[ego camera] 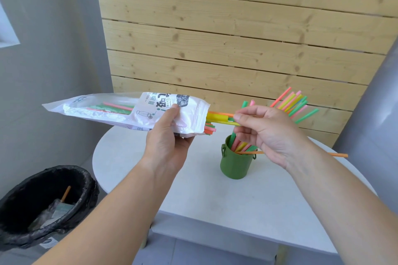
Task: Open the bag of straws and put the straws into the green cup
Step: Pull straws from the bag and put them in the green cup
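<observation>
1. I am mid-transfer: the bag of straws [120, 112] is already open, and many straws [295, 103] already stand fanned out in the green cup [235, 165], just below my right fingers.
2. My left hand [167, 137] grips the bag from underneath, thumb on top and fingers [183, 135] curled under it, near its open mouth. The bag is in the air, clear of the tabletop [215, 200].
3. My right hand [265, 133] pinches the ends of the yellow straws [217, 117] poking out of the mouth, fingertips [238, 117] closed together on them.
4. The bag's long axis lies nearly level. Its sealed end points away to the left of my left fingers and its mouth points right, toward my right fingers. The straws inside run the same way.
5. The next move, as I judge it, calls for a straight pull to the right along that axis, then tipping the straws upright and lowering them into the cup.
6. One orange straw [338, 155] lies flat beyond my right wrist, one end at the cup's rim. It likely needs standing up too.
</observation>
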`<act>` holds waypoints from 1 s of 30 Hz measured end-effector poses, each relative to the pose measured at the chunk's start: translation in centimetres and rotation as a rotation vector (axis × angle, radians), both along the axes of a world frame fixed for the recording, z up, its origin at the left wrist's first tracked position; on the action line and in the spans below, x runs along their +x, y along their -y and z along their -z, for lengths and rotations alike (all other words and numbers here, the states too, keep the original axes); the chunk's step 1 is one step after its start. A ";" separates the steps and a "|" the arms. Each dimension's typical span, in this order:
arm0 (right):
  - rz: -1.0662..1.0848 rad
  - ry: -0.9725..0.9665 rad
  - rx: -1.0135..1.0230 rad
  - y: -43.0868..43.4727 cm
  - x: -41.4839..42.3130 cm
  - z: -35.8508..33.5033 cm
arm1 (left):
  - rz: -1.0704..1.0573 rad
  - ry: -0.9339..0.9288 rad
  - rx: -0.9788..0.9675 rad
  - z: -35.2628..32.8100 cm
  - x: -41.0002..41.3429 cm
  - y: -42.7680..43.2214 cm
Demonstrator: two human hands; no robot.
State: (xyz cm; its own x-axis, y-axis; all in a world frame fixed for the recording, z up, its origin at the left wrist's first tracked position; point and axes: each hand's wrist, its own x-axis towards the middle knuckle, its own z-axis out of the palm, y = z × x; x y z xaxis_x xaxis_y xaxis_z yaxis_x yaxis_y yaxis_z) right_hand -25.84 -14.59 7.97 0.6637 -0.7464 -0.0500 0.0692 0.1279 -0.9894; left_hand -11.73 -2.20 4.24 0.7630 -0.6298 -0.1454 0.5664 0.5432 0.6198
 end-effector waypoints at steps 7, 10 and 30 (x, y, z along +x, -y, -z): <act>-0.026 -0.007 -0.025 -0.1 -0.1 1.0 | 0.016 0.017 0.012 0.8 -0.6 0.7; -0.002 0.030 -0.028 0.1 -0.3 0.5 | 0.021 0.018 -0.007 0.9 -0.4 0.7; -0.017 -0.020 -0.095 -0.1 -0.1 1.1 | 0.026 0.018 -0.002 1.2 -0.3 0.9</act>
